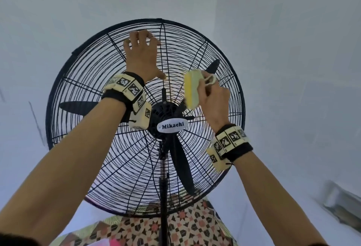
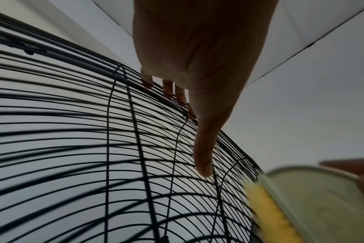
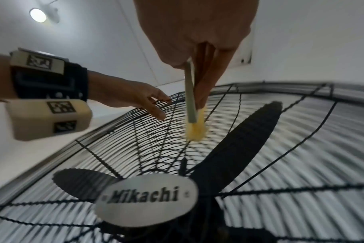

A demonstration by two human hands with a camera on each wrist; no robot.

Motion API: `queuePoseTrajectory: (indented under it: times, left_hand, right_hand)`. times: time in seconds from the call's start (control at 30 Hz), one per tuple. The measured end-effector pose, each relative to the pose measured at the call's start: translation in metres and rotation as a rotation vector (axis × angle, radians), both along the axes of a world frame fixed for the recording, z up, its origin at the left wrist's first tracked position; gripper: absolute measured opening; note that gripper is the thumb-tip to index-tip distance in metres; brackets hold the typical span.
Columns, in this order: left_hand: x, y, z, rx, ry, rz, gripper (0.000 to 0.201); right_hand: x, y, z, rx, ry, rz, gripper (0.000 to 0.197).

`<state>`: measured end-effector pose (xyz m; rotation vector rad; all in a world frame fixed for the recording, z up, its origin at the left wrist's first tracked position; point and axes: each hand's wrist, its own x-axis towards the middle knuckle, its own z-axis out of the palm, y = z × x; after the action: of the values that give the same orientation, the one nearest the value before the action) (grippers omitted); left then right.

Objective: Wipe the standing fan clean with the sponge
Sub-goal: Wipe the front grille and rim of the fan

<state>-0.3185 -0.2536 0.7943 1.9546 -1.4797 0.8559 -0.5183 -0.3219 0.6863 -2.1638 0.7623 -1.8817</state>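
Yellow sponge (image 1: 192, 89), pinched in the right hand (image 1: 214, 99), meets the standing fan (image 1: 145, 118) grille above its hub. The left hand (image 1: 142, 54) steadies the upper wires, fingers hooked through them. Wiping is underway; next probably comes a firm stroke across the unwiped wires.

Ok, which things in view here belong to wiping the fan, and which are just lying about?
Part of the job:
- black wire-caged standing fan, Mikachi badge
- yellow sponge with pale green backing, held in the right hand
- left hand, fingers hooked on the cage's upper wires

Just lying about:
- patterned tile floor
- round ceiling light
- grey wall fixture
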Motion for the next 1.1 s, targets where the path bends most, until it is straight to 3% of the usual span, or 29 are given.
queuePoseTrajectory:
  times: [0.2, 0.4, 0.57, 0.73, 0.9, 1.1]
  left_hand:
    - [-0.003, -0.005, -0.003, -0.018, -0.011, -0.005, 0.107]
    - [0.002, -0.003, 0.000, 0.002, 0.003, 0.006, 0.108]
    - [-0.003, -0.006, -0.004, -0.028, -0.042, 0.013, 0.106]
    - [0.004, -0.003, -0.002, -0.013, -0.015, 0.010, 0.106]
    - [0.000, -0.004, -0.004, -0.034, -0.032, -0.009, 0.105]
    - [0.002, -0.001, -0.002, -0.012, -0.026, 0.011, 0.105]
  right_hand:
    - [0.010, 0.019, 0.018, -0.110, -0.011, 0.140, 0.032]
    - [0.008, 0.001, 0.029, -0.034, -0.115, -0.093, 0.029]
    - [0.022, 0.013, 0.033, -0.098, -0.019, 0.105, 0.032]
    - [0.010, 0.001, 0.039, 0.016, -0.097, -0.086, 0.030]
    - [0.015, 0.011, 0.037, -0.085, -0.043, 0.137, 0.030]
    - [0.008, 0.004, 0.043, 0.024, -0.067, -0.196, 0.029]
